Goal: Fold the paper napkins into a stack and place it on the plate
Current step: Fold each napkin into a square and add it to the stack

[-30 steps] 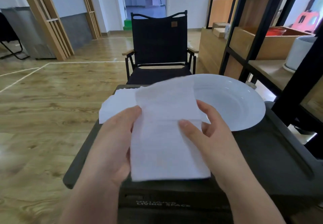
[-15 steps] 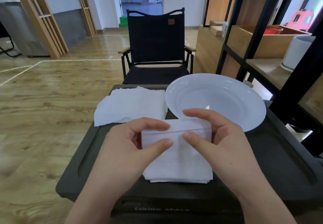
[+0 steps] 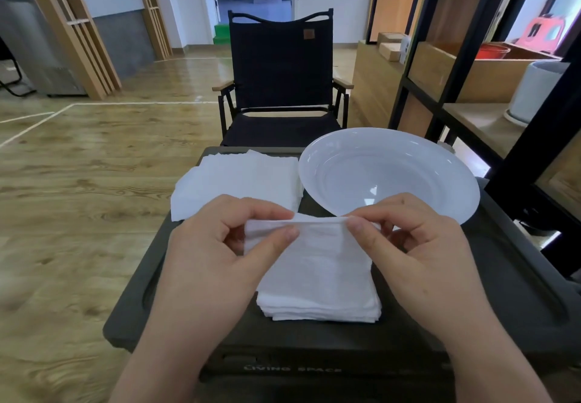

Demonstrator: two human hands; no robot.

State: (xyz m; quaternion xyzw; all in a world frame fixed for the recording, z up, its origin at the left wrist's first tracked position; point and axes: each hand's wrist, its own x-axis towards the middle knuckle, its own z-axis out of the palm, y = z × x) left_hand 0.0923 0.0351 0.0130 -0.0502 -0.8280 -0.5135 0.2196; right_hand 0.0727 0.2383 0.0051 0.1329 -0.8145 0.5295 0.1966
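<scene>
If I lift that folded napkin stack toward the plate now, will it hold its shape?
Probably not by itself. The folded napkin stack looks like soft, thin paper, so it would likely sag beyond the grip of the left hand and right hand. Its loose layered edges may fan apart. It should be very light; the plate sits close.

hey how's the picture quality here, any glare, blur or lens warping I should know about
Head view: bright highlights glint on the glossy round white plate; the wood floor at the left edge is smeared, the black shelf frame bows from wide-angle distortion, and the folded white paper napkin is bright, its creases faint.
</scene>
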